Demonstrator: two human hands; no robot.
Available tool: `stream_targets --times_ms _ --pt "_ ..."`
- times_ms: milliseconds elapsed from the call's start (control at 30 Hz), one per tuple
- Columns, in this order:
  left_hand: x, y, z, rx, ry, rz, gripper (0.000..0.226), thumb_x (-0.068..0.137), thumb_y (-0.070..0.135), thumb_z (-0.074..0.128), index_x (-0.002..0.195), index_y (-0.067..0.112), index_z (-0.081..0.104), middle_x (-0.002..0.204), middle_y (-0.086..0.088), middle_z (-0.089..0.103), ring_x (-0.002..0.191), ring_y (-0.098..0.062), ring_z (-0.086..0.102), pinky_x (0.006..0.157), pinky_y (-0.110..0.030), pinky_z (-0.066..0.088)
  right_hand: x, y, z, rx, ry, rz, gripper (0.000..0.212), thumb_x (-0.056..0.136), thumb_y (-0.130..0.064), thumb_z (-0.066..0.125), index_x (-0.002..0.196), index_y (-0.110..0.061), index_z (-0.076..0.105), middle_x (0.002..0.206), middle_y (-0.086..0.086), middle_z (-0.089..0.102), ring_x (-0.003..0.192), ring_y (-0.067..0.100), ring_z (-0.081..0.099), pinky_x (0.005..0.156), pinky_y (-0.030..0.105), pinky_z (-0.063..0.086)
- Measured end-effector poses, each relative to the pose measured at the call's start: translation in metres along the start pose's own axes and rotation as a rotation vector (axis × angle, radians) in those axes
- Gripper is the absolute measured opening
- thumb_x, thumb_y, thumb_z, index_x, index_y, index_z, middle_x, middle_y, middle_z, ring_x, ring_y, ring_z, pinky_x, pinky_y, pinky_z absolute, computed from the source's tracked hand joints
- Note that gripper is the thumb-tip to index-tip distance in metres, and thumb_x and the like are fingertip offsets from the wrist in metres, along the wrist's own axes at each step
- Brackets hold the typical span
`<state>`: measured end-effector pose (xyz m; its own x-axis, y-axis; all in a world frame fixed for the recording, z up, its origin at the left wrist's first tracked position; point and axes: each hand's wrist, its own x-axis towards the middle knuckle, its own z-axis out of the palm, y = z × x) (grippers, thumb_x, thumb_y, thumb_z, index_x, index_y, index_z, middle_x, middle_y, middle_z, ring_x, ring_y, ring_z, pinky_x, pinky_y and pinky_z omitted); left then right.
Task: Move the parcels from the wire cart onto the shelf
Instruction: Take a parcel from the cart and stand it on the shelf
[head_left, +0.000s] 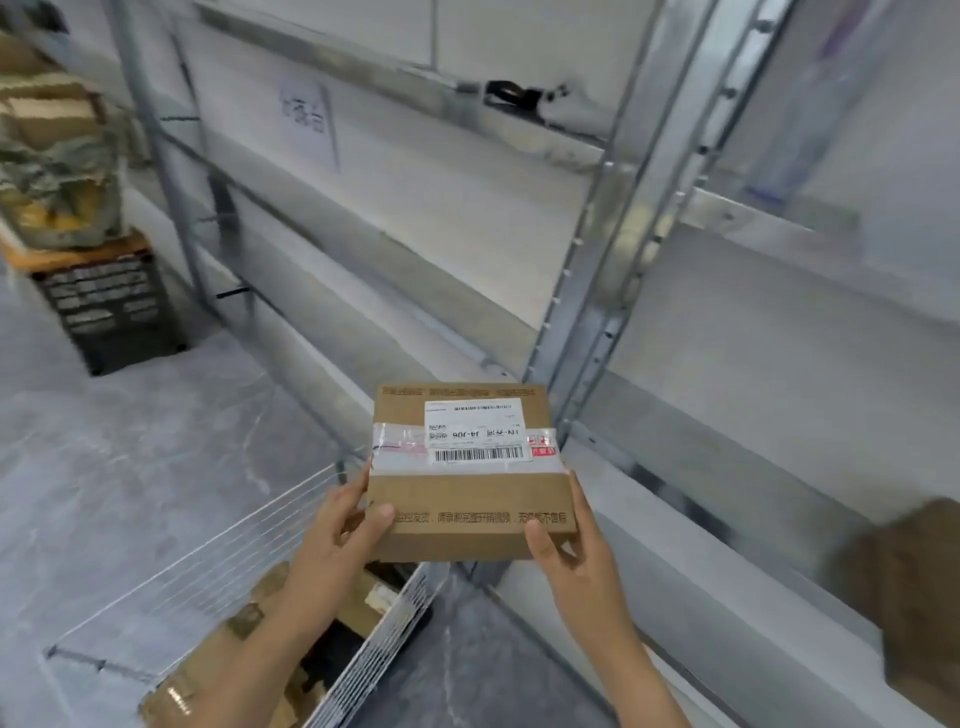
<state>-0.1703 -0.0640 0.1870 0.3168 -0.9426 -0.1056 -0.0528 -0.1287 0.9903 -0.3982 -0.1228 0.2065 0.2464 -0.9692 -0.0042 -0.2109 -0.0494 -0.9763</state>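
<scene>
Left hand (343, 525) and right hand (558, 545) clamp a labelled parcel (467, 483) level at centre frame, clear of the wire cart (291, 545), bound for the shelf (727, 571).

Metal shelf (597, 260) with a brown parcel (914, 587) on a lower board. On the grey floor (130, 467), a wire cart (234, 545).

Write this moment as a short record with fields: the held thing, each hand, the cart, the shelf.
held thing: brown cardboard parcel with white barcode label, in the air in front of the shelf
left hand: grips the parcel's left side, thumb on top
right hand: grips the parcel's near right corner, thumb on top
cart: white wire cart, below and to the left, with brown parcels inside
shelf: grey metal shelf; one blurred brown parcel lies on a board at right
</scene>
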Motion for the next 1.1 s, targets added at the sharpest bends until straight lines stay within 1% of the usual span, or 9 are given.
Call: stream_targets --times_ms 133,267,333,467,567,633,767,1000,1100 --pt "-0.009 0.019 0.072 -0.018 -0.007 0.044 0.058 0.068 0.07 0.061 0.122 0.064 0.04 0.115 0.023 0.059 0.104 0.002 0.056 0.082 -0.023 0.047 -0.022 0.015 -0.065 -0.008 0.087 0.017 0.088 0.064 -0.079 0.059 0.142 -0.054 0.026 0.12 -0.033 0.058 0.112 -0.008 0.055 0.101 0.033 0.048" --pt "-0.024 0.021 0.148 -0.048 -0.114 0.094 0.051 0.083 0.051 0.061 0.125 0.064 0.037 0.115 0.029 0.06 0.104 0.008 0.058 0.087 -0.023 0.048 -0.049 0.029 -0.137 -0.006 0.18 0.032 0.094 0.065 -0.077 0.061 0.147 -0.043 0.029 0.12 -0.029 0.06 0.112 -0.005 0.057 0.098 0.029 0.051" --pt "-0.035 0.02 0.187 -0.055 -0.181 0.106 0.053 0.081 0.043 0.059 0.127 0.061 0.04 0.121 0.026 0.057 0.105 0.006 0.059 0.082 -0.017 0.049 -0.063 0.04 -0.172 -0.016 0.236 0.048 0.084 0.075 -0.069 0.06 0.147 -0.04 0.029 0.119 -0.028 0.061 0.112 -0.005 0.057 0.1 0.029 0.049" --pt "-0.053 0.018 0.256 -0.009 -0.278 0.125 0.06 0.071 0.055 0.068 0.125 0.059 0.044 0.118 0.034 0.057 0.103 -0.001 0.062 0.083 -0.021 0.05 -0.093 0.058 -0.233 -0.025 0.335 0.088 0.073 0.078 -0.051 0.059 0.144 -0.047 0.027 0.119 -0.027 0.06 0.108 -0.01 0.056 0.096 0.022 0.05" --pt "-0.062 0.02 0.295 0.036 -0.347 0.126 0.062 0.074 0.036 0.076 0.125 0.054 0.046 0.109 0.042 0.056 0.098 0.002 0.063 0.08 -0.019 0.052 -0.108 0.064 -0.268 -0.021 0.395 0.079 0.066 0.079 -0.047 0.062 0.133 -0.059 0.025 0.116 -0.04 0.056 0.111 -0.011 0.054 0.088 0.013 0.047" --pt "-0.065 0.025 0.313 0.073 -0.375 0.146 0.066 0.076 0.022 0.076 0.125 0.052 0.044 0.104 0.047 0.053 0.095 0.008 0.061 0.077 -0.018 0.053 -0.114 0.065 -0.285 -0.045 0.409 0.052 0.071 0.079 -0.043 0.066 0.138 -0.053 0.028 0.117 -0.044 0.052 0.114 -0.01 0.054 0.094 0.021 0.047" --pt "-0.055 0.03 0.331 0.132 -0.383 0.169 0.071 0.073 0.023 0.078 0.124 0.055 0.041 0.107 0.045 0.052 0.095 0.006 0.06 0.078 -0.019 0.051 -0.115 0.067 -0.298 -0.098 0.427 0.041 0.079 0.078 -0.035 0.073 0.145 -0.04 0.03 0.12 -0.043 0.052 0.113 -0.004 0.057 0.097 0.032 0.05" --pt "-0.024 0.029 0.349 0.193 -0.421 0.191 0.072 0.073 0.025 0.078 0.126 0.054 0.038 0.115 0.026 0.054 0.096 -0.005 0.061 0.077 -0.023 0.052 -0.098 0.078 -0.302 -0.176 0.486 0.039 0.059 0.084 -0.033 0.069 0.133 -0.046 0.039 0.121 -0.052 0.042 0.117 -0.015 0.047 0.1 0.024 0.047" --pt "-0.007 0.029 0.362 0.24 -0.458 0.212 0.069 0.074 0.026 0.077 0.123 0.053 0.037 0.112 0.028 0.051 0.093 -0.001 0.058 0.065 -0.014 0.051 -0.084 0.085 -0.305 -0.23 0.539 0.03 0.048 0.088 -0.036 0.066 0.129 -0.044 0.044 0.129 -0.037 0.048 0.122 -0.012 0.043 0.104 0.025 0.043"
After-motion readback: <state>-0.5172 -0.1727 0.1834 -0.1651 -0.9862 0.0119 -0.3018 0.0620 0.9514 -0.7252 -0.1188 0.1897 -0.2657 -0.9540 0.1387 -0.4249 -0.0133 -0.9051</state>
